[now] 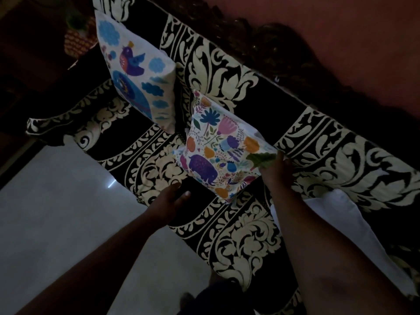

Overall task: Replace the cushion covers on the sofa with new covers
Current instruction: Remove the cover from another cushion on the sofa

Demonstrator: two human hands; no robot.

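While the right hand [276, 171] pinched the floral cushion [218, 151] by its corner against the sofa [318, 142] back, the left hand [172, 198] hovered open, holding nothing. In that dim light, the cushion seemed half-propped; let go early, it could slump forward onto the seat.

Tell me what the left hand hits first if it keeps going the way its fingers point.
Probably the floral cushion: the left hand points up-right toward its lower edge, over the sofa seat. Depth is unclear.
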